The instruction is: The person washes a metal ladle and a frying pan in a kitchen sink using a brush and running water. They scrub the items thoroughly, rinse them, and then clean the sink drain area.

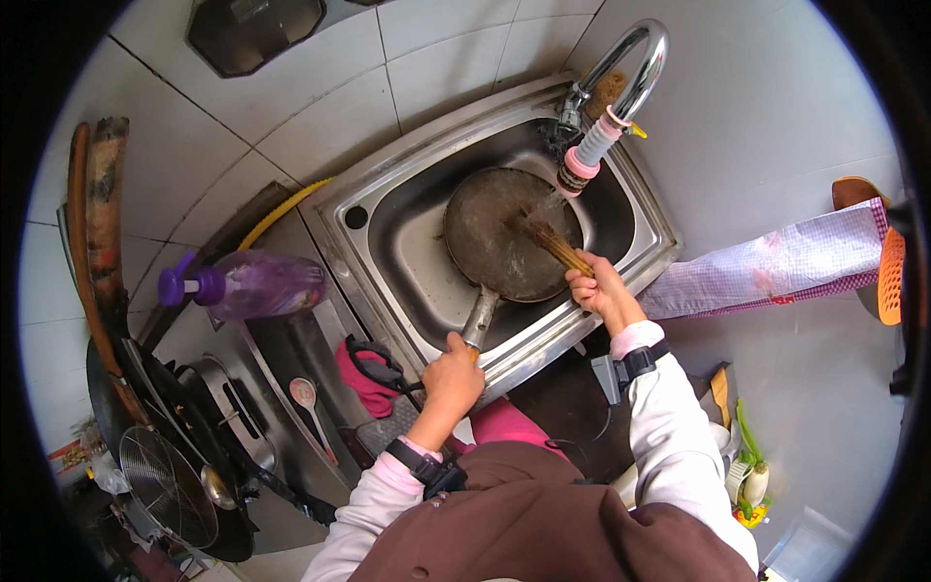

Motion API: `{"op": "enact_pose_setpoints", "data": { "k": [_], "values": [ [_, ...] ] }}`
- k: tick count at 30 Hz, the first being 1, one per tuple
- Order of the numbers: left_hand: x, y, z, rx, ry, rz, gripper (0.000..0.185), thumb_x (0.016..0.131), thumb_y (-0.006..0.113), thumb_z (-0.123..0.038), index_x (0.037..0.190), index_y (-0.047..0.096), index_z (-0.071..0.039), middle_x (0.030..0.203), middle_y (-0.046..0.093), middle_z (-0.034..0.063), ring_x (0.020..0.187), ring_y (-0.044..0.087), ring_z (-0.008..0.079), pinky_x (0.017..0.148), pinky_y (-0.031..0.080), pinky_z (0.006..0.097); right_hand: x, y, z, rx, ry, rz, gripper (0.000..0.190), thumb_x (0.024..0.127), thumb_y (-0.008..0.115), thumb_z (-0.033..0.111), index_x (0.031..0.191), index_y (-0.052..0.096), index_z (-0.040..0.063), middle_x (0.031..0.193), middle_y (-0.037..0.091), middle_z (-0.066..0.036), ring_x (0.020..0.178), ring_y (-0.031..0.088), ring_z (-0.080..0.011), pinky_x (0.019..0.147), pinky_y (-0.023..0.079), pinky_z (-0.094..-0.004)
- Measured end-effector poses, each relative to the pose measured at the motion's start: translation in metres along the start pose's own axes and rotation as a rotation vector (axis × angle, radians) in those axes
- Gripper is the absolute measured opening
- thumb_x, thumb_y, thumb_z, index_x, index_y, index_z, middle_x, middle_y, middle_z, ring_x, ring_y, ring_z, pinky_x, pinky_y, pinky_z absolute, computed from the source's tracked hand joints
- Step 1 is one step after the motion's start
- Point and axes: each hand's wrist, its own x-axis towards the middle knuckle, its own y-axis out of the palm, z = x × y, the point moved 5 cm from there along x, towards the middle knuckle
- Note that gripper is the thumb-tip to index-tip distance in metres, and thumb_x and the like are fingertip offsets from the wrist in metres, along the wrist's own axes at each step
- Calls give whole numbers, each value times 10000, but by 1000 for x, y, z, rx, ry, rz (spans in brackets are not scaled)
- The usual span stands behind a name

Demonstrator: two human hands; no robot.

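A frying pan (494,233) lies in the stainless steel sink (414,276), its dark, stained round face turned up to the camera. My left hand (452,378) grips the end of the pan's handle (481,319) at the sink's front rim. In my right hand (600,287) is a bundled-stick scrubbing brush (558,249), its bristle end touching the pan. Water runs from the pink-and-grey tap nozzle (582,164) onto the pan close to the bristles. Whether the pan's inside or underside faces up, I cannot tell.
The chrome tap (651,51) arches over the sink's back right corner. To the left are a purple pump bottle (269,284), a pink cloth (371,378), a spoon (309,407) and a wire strainer (167,484). A checked apron (771,262) hangs at right.
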Motion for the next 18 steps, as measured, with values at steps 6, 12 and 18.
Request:
{"op": "enact_pose_setpoints", "data": {
  "k": [6, 12, 18],
  "values": [
    [0, -4, -3, -3, -7, 27, 441, 775, 638, -195, 1055, 362, 2, 829, 659, 256, 779, 661, 421, 725, 526, 499, -3, 17, -2, -9, -70, 102, 202, 967, 495, 310, 1018, 445, 121, 615, 463, -33, 346, 276, -39, 307, 191, -176],
    [-1, -5, -4, 4, -15, 53, 456, 772, 648, -199, 1058, 356, 1, 829, 658, 261, 786, 663, 420, 728, 527, 496, -21, 17, -3, -38, -103, 197, 209, 957, 521, 330, 1024, 490, 134, 603, 459, -24, 348, 294, -39, 313, 207, -168],
    [0, -5, -3, 13, -18, 58, 466, 774, 648, -204, 1068, 353, 3, 835, 658, 262, 790, 665, 414, 729, 530, 488, -35, 16, -1, -196, -211, 157, 190, 950, 535, 314, 1040, 506, 149, 610, 467, -18, 367, 307, -31, 334, 211, -170]
  ]
}}
